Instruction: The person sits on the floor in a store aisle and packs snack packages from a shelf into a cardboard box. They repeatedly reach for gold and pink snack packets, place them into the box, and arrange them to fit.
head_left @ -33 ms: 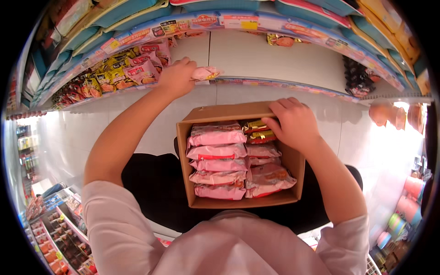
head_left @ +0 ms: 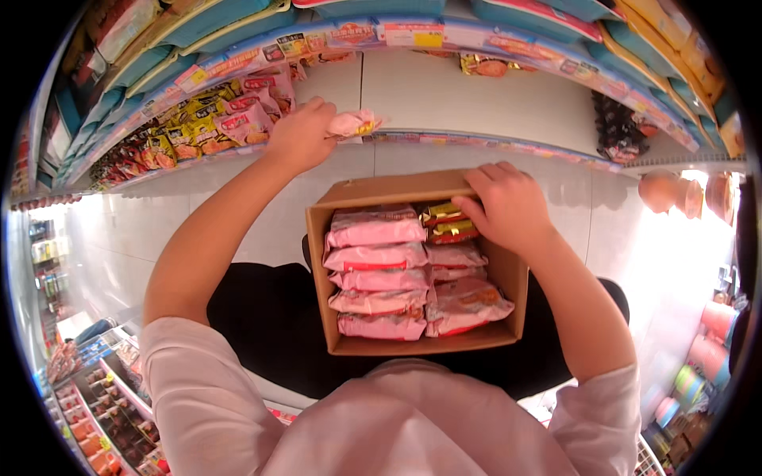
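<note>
My left hand is closed on a small pink snack packet, holding it over the front edge of the low shelf. Just left of that hand, pink packets and yellow packets lie heaped on the shelf. On my lap rests an open cardboard box. Pink packs are stacked in two columns inside it, with gold and dark packs at its far right. Fingers of my right hand curl over the box's far right rim, with the thumb on the inside.
Above the low shelf runs a shelf edge with price labels, with blue trays over it. Dark packets lie at the shelf's right end. White floor tiles lie between box and shelf; display racks stand behind on the left.
The packet in my left hand has turned slightly and shifted a little left. The box appears a touch higher in the picture. My right hand keeps its hold.
</note>
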`<state>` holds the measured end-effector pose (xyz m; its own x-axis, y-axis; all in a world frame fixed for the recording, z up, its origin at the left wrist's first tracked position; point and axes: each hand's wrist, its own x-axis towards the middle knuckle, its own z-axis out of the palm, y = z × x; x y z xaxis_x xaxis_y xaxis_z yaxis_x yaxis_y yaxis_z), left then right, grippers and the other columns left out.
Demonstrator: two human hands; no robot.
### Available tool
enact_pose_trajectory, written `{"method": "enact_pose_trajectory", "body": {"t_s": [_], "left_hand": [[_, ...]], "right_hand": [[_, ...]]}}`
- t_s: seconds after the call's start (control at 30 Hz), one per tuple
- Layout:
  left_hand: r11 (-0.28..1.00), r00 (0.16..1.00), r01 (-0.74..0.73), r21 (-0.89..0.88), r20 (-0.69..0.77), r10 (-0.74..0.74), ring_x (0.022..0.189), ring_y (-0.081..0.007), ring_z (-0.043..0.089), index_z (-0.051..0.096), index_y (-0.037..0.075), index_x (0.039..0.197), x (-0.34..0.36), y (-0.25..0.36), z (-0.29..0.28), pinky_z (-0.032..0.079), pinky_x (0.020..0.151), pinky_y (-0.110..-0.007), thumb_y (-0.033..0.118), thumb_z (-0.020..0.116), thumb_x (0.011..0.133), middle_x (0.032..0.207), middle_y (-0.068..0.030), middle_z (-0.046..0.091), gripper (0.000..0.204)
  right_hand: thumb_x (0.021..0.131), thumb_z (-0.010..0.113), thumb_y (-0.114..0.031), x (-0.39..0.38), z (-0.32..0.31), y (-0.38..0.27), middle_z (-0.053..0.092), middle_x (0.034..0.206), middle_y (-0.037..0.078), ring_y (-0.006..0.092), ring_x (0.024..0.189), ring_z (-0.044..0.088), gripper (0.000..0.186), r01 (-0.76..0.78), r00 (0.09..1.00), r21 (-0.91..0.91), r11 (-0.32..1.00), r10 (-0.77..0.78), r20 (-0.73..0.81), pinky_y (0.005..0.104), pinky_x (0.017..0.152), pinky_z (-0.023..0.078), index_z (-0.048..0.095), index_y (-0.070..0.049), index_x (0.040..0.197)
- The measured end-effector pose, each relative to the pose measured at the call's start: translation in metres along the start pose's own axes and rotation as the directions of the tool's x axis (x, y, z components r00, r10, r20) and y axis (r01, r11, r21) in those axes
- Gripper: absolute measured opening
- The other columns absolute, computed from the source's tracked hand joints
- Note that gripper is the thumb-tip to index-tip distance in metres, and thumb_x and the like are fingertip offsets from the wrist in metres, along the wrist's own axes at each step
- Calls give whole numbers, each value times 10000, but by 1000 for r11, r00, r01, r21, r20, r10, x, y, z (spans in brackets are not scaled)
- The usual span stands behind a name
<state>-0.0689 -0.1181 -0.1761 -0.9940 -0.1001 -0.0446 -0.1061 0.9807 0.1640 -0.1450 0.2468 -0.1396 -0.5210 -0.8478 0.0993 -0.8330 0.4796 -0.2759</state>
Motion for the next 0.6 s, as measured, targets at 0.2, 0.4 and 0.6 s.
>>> {"method": "enact_pose_trajectory", "body": {"t_s": [0.2, 0.4, 0.6], "left_hand": [[936, 937, -139, -322, -347, 20, 984, -396, 669, 630, 23, 1057, -53, 55, -69, 558, 836, -432, 99, 795, 792, 1040, -165, 649, 321], [489, 923, -369, -790, -371, 97, 970, -235, 684, 668, 9, 1132, -90, 109, -82, 552, 851, -356, 33, 875, 779, 1035, -94, 690, 410], [436, 911, -382, -815, -255, 323, 1139, -259, 665, 653, 5, 1258, -88, 118, -81, 534, 962, -381, 82, 916, 752, 1224, -125, 665, 576]], "right_hand": [[906, 799, -398, -1, -8, -11, 749, 1138, 180, 403, 1126, 683, 569, -33, 999, 20, 999, 34, -37, 524, 1039, 509, 649, -43, 1324], [835, 893, -289, -6, -39, -40, 724, 1280, 187, 380, 1165, 702, 623, 25, 969, 644, 765, 140, -204, 473, 1040, 542, 659, -9, 1340], [789, 910, -178, -33, -80, -48, 759, 1075, 128, 305, 1037, 725, 483, -89, 986, 807, 583, 164, -10, 417, 909, 585, 718, -33, 1207]]}}
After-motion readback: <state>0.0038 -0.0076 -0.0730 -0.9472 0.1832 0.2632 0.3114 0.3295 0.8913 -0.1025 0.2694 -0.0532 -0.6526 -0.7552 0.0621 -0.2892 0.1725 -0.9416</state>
